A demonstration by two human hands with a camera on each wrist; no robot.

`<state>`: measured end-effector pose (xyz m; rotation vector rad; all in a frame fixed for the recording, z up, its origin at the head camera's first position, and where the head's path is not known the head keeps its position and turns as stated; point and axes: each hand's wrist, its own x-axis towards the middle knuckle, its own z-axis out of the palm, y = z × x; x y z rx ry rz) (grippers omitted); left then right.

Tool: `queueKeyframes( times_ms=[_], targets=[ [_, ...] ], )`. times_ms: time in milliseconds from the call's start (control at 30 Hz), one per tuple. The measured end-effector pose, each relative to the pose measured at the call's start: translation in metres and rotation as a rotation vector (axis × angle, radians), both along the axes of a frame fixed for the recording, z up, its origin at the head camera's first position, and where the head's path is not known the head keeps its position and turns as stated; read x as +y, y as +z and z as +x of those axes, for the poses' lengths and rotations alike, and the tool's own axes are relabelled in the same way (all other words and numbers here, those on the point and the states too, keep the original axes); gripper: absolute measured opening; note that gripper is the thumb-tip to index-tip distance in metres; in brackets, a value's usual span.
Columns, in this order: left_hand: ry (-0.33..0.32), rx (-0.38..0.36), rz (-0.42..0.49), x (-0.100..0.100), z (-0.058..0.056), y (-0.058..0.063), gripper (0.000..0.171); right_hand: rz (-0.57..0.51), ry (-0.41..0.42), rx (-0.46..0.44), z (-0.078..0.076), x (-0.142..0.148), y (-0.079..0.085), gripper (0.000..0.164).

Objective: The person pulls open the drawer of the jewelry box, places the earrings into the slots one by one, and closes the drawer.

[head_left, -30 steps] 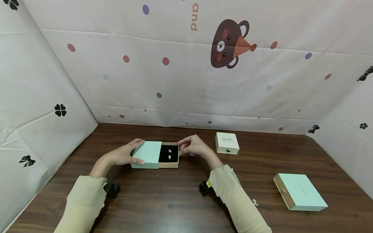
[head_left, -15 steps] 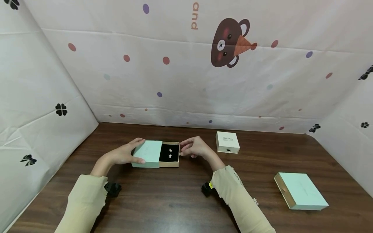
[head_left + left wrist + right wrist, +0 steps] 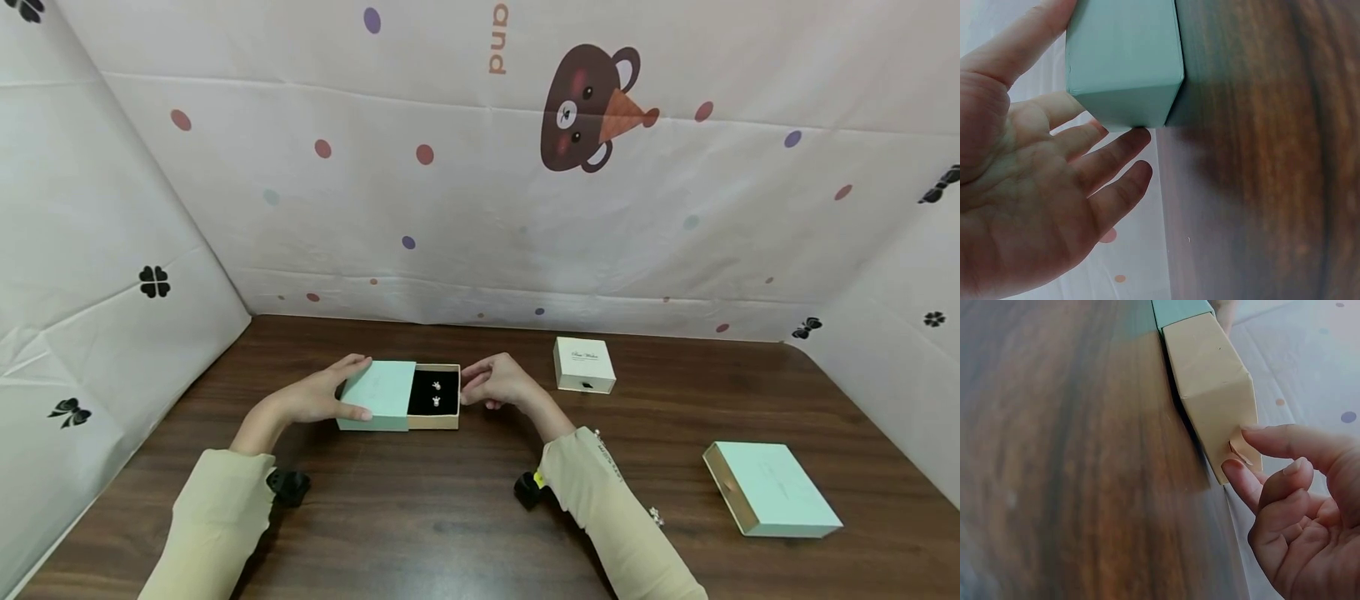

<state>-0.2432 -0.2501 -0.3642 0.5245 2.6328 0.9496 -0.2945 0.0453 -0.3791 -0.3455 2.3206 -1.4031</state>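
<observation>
A mint-green drawer box [image 3: 381,390] lies on the table, its cream drawer [image 3: 433,422] slid partway out to the right. Two small silver earrings [image 3: 437,393] sit on the drawer's black pad. My left hand [image 3: 318,398] grips the mint sleeve [image 3: 1125,56], thumb on its near side and fingers at the far side. At the drawer's end is my right hand [image 3: 501,383]. In the right wrist view its thumb and forefinger tips rest at the drawer's end face on either side of a small ribbon tab [image 3: 1239,452], with a gap between them; the other fingers are curled.
Behind the right hand stands a small white box [image 3: 585,365] with printed lettering. Another mint box [image 3: 772,489], closed, lies at the right. A small silver ornament [image 3: 656,517] lies beside the right sleeve. A printed white cloth [image 3: 480,200] rises behind the table [image 3: 420,517].
The right fingertips have drawn back slightly from the drawer's far corner. The drawer stays about equally far out, and the left hand keeps its hold on the sleeve.
</observation>
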Motion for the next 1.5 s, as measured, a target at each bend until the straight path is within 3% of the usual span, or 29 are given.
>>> queueKeyframes(
  times_ms=[1500],
  targets=[
    [-0.004, -0.003, 0.003, 0.000, 0.000, 0.000, 0.097, 0.009, 0.060, 0.032, 0.003, -0.025, -0.004, 0.041]
  ],
)
